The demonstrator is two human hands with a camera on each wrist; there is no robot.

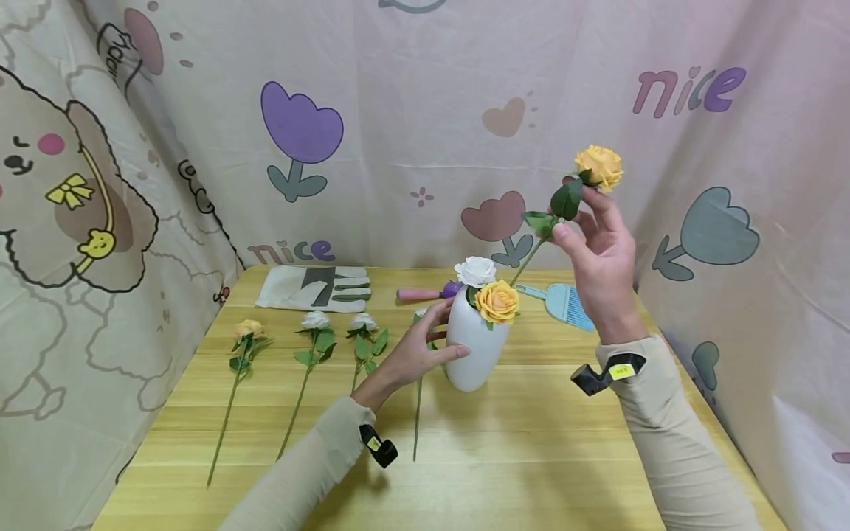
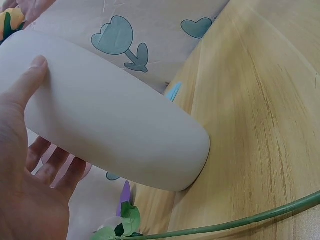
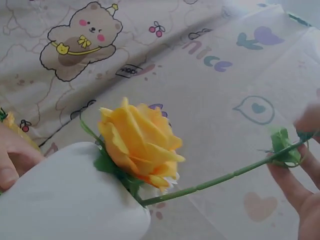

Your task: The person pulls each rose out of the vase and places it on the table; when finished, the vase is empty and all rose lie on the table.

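A white vase stands tilted on the table, its mouth leaning right. My left hand holds its left side, the thumb across the front and the other fingers behind. Up to the right, my right hand pinches the leafy upper stem of a yellow rose. That rose's green stem slants down to the vase mouth, where its lower end passes out of sight. Another yellow rose and a white rose sit in the mouth, their stems hidden inside.
Left of the vase lie a yellow rose and white roses, one partly behind my left hand. Farther back are a pair of white-and-grey gloves, a pink-handled tool with a purple end, and a small light-blue dustpan-like tool.
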